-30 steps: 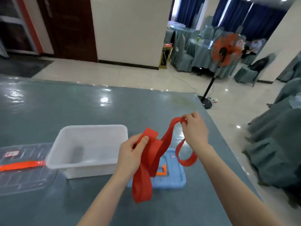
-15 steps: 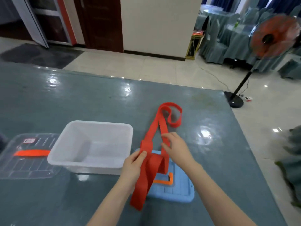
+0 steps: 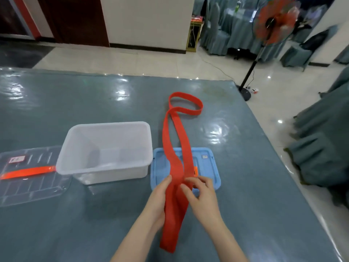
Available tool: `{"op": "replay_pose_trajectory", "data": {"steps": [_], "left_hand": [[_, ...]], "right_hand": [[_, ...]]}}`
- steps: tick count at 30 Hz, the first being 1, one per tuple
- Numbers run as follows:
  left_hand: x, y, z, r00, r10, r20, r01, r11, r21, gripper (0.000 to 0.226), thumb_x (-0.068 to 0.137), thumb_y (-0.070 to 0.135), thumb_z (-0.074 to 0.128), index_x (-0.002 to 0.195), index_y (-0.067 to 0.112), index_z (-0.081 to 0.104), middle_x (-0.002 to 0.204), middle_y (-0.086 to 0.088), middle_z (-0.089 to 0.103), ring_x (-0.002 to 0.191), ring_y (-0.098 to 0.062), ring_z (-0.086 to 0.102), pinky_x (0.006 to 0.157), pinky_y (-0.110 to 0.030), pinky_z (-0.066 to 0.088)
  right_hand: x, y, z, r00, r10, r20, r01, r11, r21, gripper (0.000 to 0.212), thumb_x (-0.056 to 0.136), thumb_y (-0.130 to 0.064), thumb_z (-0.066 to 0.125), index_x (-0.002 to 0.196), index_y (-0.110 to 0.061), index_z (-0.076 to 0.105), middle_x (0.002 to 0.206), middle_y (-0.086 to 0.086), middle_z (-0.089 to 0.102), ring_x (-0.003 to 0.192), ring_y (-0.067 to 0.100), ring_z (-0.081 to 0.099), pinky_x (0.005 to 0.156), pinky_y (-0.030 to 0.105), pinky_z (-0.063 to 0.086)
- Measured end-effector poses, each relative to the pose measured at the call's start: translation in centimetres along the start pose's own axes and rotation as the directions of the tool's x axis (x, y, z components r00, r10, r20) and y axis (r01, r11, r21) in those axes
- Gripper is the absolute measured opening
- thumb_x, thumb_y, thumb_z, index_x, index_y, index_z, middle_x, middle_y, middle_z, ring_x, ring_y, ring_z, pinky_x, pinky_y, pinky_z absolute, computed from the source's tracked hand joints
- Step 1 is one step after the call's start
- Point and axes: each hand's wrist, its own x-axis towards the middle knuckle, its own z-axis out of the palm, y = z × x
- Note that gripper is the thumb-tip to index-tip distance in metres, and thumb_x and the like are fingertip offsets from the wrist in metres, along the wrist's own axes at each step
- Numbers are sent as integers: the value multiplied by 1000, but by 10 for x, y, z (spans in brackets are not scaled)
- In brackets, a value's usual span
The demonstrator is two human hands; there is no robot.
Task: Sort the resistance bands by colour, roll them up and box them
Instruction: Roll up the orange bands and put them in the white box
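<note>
The grip is sitting on the long red woven resistance band (image 3: 172, 148): the left hand (image 3: 157, 200) is cupping its near stretch from the side, fingers lying along the fabric, while the right hand (image 3: 203, 195) is pinching the doubled strap between thumb and curled fingers (image 3: 186, 189). The band is stretching away across the sky-blue plastic lid (image 3: 207, 163), its far end lying in a loose loop on the grey-green glossy desk (image 3: 94, 103) beyond that lid, and its near end is trailing toward the person.

The two layers are lying slightly askew where they cross the lid, so a roll begun here is likely to be coning or spilling sideways. The strap is also resting on the lid's raised rim, which may be snagging it as it is being drawn in. The translucent white plastic tub (image 3: 105, 150) is standing just left of the lid, and a clear plastic lid with an orange handle strip (image 3: 28, 172) is lying left of that.
</note>
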Motion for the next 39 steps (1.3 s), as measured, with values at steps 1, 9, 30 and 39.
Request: {"op": "replay_pose_trajectory", "data": {"steps": [1,9,30,39], "left_hand": [[-4,-6,-5,999,-31,18,31,999,-13,44,97,32,44,111,-3,68,101,-20,72,82,-24,72,80,-35,52],[-34,-38,-29,997,75,-12,-70,966,250,29,98,24,46,103,14,73,89,-4,75,66,-8,67,64,-26,44],[-108,-83,-19,902,427,-68,-327,776,539,10,91,10,64,97,8,71,81,-6,70,65,-12,65,54,-23,52],[-128,-87,6,904,426,-32,-346,773,532,24,88,14,68,111,22,66,89,-6,73,73,-14,70,60,-24,53]], "right_hand": [[-9,1,3,1000,25,10,-25,1000,14,25,83,-22,75,88,-42,62,111,-3,48,107,7,55,98,10,37],[-51,0,13,993,115,27,-117,989,91,16,78,-12,77,82,-23,67,104,-7,57,89,2,62,78,4,42],[-123,9,-45,949,4,317,-105,948,302,37,85,-19,72,115,-37,62,110,-7,68,101,20,68,87,38,57],[-142,2,-71,980,-5,201,-77,914,399,41,73,-18,77,108,-35,64,88,7,74,83,26,72,79,47,59]]}}
